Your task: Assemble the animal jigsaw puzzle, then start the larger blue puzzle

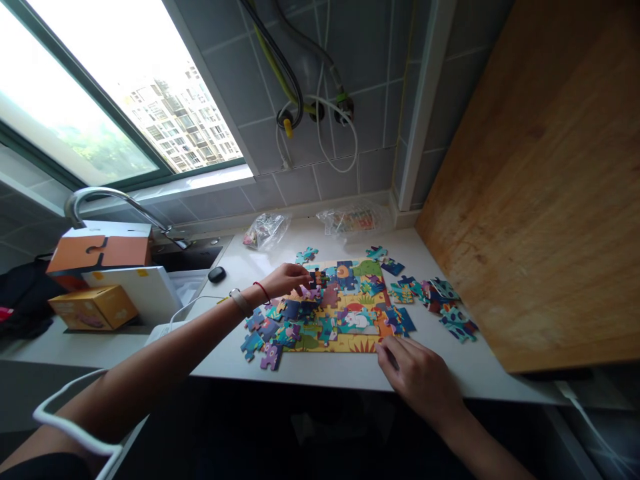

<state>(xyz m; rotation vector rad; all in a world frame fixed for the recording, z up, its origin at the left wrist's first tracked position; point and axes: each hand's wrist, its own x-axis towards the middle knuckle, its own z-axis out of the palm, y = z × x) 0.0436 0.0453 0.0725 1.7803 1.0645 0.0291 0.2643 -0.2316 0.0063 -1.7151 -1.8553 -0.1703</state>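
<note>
A half-assembled jigsaw puzzle (345,307) lies flat on the white countertop (230,363), just in front of the tiled wall and beside a big wooden board (545,187) that leans at the right. The left hand (287,279) reaches across to the puzzle's upper left part, fingers bent down onto a purple piece (313,292). Whether it pinches that piece or only presses it into place I cannot tell, as the fingertips are small and dark here. A watch (241,301) and a red string bracelet (263,290) sit on that wrist.

The right hand (423,377) grasps nothing. It lies loosely spread on the counter with its fingertips touching the puzzle's lower right corner, probably to keep the sheet of joined pieces from sliding while the other hand works.

Loose pieces are parted into two lots: a scatter (263,333) touching the puzzle's left edge and a cluster (450,310) just beside its right edge, both within easy reach. Two crumpled plastic bags (265,230) lie well back by the wall, out of the way.

Further left stand an orange box (97,252), a yellow box (93,307) and a white box (145,290) near the faucet (100,200), well apart from the puzzle.
</note>
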